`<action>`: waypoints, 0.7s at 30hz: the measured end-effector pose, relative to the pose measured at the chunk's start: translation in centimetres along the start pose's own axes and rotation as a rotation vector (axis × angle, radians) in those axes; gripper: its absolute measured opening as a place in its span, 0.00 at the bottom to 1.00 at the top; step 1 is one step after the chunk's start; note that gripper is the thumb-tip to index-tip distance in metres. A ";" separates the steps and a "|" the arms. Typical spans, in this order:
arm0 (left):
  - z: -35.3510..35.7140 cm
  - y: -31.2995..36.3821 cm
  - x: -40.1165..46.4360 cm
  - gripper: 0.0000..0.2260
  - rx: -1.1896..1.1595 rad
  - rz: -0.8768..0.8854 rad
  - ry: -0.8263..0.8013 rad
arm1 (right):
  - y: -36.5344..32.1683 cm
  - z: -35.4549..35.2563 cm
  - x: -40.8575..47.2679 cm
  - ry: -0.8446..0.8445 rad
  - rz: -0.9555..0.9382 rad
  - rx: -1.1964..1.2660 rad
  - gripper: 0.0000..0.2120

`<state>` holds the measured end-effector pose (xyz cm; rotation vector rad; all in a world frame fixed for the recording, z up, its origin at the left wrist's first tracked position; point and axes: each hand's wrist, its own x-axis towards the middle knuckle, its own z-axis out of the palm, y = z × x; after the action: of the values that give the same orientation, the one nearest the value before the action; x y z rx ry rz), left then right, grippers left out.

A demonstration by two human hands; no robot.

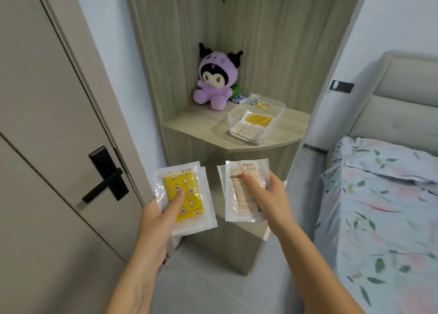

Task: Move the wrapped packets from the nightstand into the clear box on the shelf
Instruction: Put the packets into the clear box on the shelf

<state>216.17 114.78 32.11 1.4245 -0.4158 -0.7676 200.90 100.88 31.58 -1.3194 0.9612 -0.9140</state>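
At far left I see a grey door with a black lever handle (106,183). My left hand (158,215) grips two clear-wrapped yellow star-patterned packets (183,195) at lower centre. My right hand (265,195) pinches two clear-wrapped beige packets (244,188). Above, a purple plush toy (214,81) sits left of the clear plastic box (257,119) holding more packets on the wooden shelf (201,124). A floral-sheeted bed (379,207) fills the right.

Glossy plastic packets (187,195), wood-grain shelf (203,126)

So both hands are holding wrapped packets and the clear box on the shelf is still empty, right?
Not quite. The head view shows the clear box on the shelf already holds packets, a yellow one on top. The rest stands: the left hand grips the yellow packets and the right hand the pale packets.
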 end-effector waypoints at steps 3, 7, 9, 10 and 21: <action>3.7 0.0 3.8 0.05 -0.023 -0.025 -0.026 | 0.0 -2.3 4.5 0.072 -0.008 -0.036 0.05; 8.8 0.1 9.0 0.03 -0.017 -0.040 -0.035 | -0.3 -5.0 11.8 0.110 -0.022 -0.045 0.06; 11.5 0.5 11.5 0.03 -0.018 -0.008 -0.035 | -0.6 -6.2 15.7 0.103 -0.035 -0.063 0.09; 12.8 0.7 12.7 0.03 -0.023 0.010 -0.021 | -1.0 -6.7 17.7 0.076 -0.045 -0.065 0.09; 20.8 3.4 20.7 0.08 -0.139 0.030 0.188 | -8.3 -8.1 35.6 -0.206 -0.223 -0.400 0.12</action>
<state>217.26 85.37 34.37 1.3436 -0.2336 -0.6201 205.73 64.39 38.14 -1.8527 0.8739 -0.7539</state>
